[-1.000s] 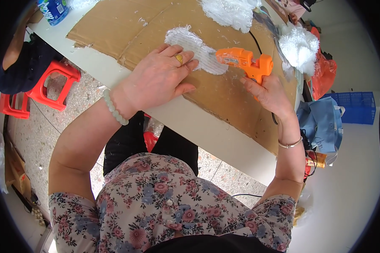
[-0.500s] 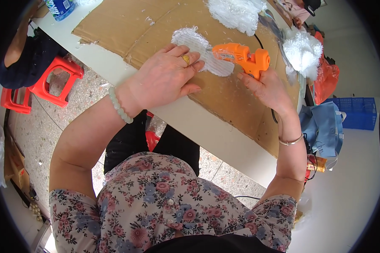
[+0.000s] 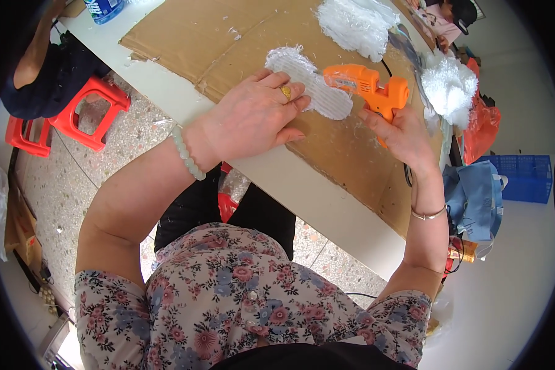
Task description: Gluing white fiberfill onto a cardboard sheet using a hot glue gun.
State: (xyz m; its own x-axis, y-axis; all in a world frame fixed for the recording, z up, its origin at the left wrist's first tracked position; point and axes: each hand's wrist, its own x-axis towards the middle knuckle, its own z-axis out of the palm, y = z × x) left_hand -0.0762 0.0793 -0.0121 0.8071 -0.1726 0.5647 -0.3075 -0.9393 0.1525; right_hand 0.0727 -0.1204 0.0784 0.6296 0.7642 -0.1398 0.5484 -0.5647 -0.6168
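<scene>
While the right hand (image 3: 407, 139) is wrapped firmly around the grip of one orange glue gun (image 3: 367, 82), the left hand (image 3: 250, 117) lies partly open, fingers slightly bent and thumb held apart, its fingertips resting on one white sole-shaped piece (image 3: 317, 92); whether they pinch its edge cannot be told. That piece is on one sheet of brown cardboard (image 3: 336, 157), which covers much of a white table (image 3: 327, 203). Taking the piece as the dial's centre, the left hand is at eight o'clock, the right at four. Two fluffy white bundles are in view, one (image 3: 354, 28) at one o'clock, the other (image 3: 450, 89) at three. One blue bottle (image 3: 103, 9) stands towards ten, and one blue basket (image 3: 521, 179) is at four, well apart.

The piece looks flat, rounded at both ends and narrower at the waist, with faint lines across its face and a shaggy fringe along its far edge. Its long axis runs from ten to four o'clock. The gun's nozzle points just past nine, over the fringe; contact cannot be made out. Its grip drops towards six.
</scene>
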